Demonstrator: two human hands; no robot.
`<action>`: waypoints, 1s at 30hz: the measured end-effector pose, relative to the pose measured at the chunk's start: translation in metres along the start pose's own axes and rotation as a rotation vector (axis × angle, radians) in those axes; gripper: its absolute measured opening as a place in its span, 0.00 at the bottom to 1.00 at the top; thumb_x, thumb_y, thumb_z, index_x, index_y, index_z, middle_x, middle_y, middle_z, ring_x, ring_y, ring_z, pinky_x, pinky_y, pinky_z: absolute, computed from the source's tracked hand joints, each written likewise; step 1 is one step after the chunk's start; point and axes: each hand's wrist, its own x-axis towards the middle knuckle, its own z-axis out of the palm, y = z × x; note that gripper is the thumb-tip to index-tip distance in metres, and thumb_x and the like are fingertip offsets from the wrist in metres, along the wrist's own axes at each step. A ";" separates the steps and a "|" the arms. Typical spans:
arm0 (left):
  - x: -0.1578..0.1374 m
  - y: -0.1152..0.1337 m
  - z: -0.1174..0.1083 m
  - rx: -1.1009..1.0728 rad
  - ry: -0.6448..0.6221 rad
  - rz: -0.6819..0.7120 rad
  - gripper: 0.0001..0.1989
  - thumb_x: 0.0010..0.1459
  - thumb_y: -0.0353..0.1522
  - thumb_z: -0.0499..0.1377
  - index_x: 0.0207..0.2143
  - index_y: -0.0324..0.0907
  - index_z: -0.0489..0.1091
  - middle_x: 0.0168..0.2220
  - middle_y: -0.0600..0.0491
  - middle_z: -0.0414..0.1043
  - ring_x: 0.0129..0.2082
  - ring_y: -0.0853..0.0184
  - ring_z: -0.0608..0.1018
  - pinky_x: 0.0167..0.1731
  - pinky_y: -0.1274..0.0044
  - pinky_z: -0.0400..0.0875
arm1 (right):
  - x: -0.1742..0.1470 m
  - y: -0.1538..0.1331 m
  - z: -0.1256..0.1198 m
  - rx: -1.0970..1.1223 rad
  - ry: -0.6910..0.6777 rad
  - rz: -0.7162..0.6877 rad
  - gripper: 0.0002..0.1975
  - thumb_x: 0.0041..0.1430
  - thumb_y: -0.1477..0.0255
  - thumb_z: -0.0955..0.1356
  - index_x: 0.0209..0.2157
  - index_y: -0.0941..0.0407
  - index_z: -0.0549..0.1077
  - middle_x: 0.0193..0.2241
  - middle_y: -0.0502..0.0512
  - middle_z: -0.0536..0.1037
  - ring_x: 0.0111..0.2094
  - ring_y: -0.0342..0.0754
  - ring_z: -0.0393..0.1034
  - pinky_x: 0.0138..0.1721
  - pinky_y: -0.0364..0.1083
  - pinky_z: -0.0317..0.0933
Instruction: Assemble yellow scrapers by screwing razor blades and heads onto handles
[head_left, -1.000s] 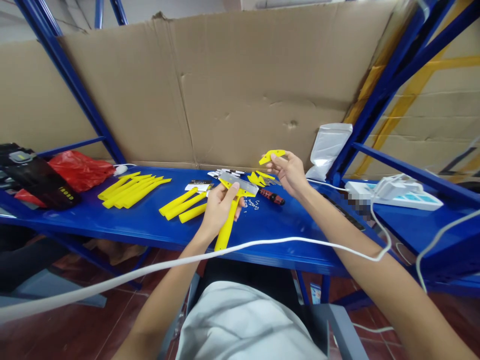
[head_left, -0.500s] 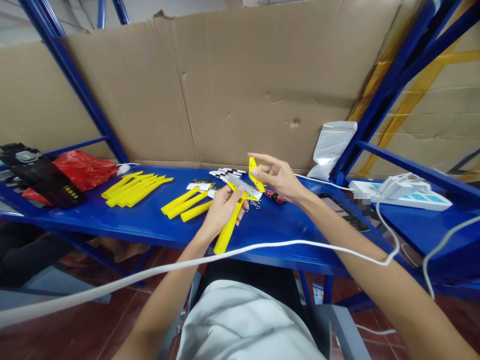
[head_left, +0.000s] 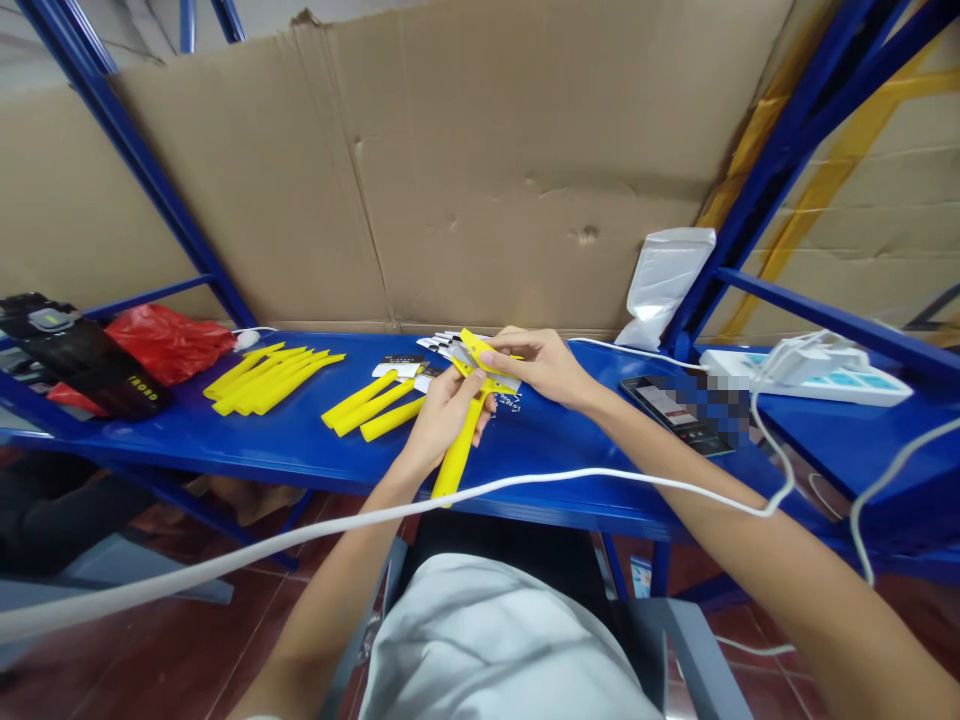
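r hand [head_left: 553, 368] comes in, right up close to l hand [head_left: 442, 410] now: yellow clip [head_left: 472, 346], held well apart 1 sec ago, is at the head of yellow handle [head_left: 453, 465]. r pinches clip, l still grips handle nr its top, over blue table [head_left: 292, 450].

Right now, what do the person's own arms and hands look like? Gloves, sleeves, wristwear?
Left hand and right hand are ungloved. Forearms are uncovered, with no watch or band visible on them. The top is pale; any sleeves higher up can't be made out.
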 end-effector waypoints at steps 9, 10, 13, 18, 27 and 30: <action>-0.003 0.006 0.000 -0.197 -0.073 -0.089 0.17 0.64 0.39 0.68 0.49 0.43 0.68 0.33 0.56 0.71 0.24 0.71 0.71 0.15 0.82 0.67 | -0.001 0.012 0.009 0.094 -0.012 0.062 0.19 0.60 0.48 0.79 0.43 0.48 0.90 0.40 0.54 0.85 0.37 0.49 0.76 0.41 0.50 0.69; -0.003 0.006 0.000 -0.208 -0.086 -0.092 0.17 0.63 0.38 0.69 0.49 0.44 0.68 0.34 0.56 0.71 0.25 0.71 0.71 0.15 0.82 0.67 | -0.002 0.013 0.010 0.085 -0.003 0.071 0.19 0.60 0.48 0.79 0.43 0.47 0.90 0.40 0.54 0.85 0.37 0.49 0.76 0.40 0.50 0.69; -0.004 0.006 0.000 -0.204 -0.099 -0.078 0.17 0.61 0.35 0.70 0.47 0.44 0.68 0.36 0.55 0.70 0.28 0.71 0.72 0.16 0.82 0.68 | -0.002 0.015 0.010 0.047 0.018 0.086 0.20 0.60 0.47 0.78 0.42 0.47 0.90 0.39 0.55 0.84 0.37 0.49 0.76 0.39 0.50 0.70; -0.002 0.004 0.000 -0.194 -0.075 -0.064 0.17 0.65 0.40 0.70 0.44 0.41 0.68 0.37 0.53 0.70 0.30 0.70 0.73 0.16 0.81 0.70 | -0.003 0.015 0.012 -0.030 0.053 0.017 0.21 0.63 0.45 0.76 0.41 0.47 0.90 0.38 0.56 0.82 0.41 0.53 0.75 0.47 0.55 0.72; 0.001 -0.002 0.000 -0.200 -0.004 0.005 0.21 0.64 0.46 0.72 0.43 0.41 0.69 0.37 0.52 0.70 0.29 0.71 0.73 0.16 0.82 0.69 | -0.004 0.014 0.014 -0.105 0.090 -0.065 0.21 0.66 0.46 0.74 0.42 0.48 0.89 0.47 0.59 0.85 0.49 0.55 0.79 0.51 0.56 0.74; 0.001 -0.002 -0.001 -0.232 0.024 0.050 0.21 0.64 0.45 0.72 0.42 0.41 0.69 0.38 0.52 0.71 0.30 0.71 0.73 0.16 0.83 0.68 | -0.003 0.011 0.014 -0.054 0.095 -0.007 0.23 0.64 0.45 0.75 0.43 0.50 0.88 0.47 0.59 0.85 0.43 0.53 0.79 0.39 0.52 0.76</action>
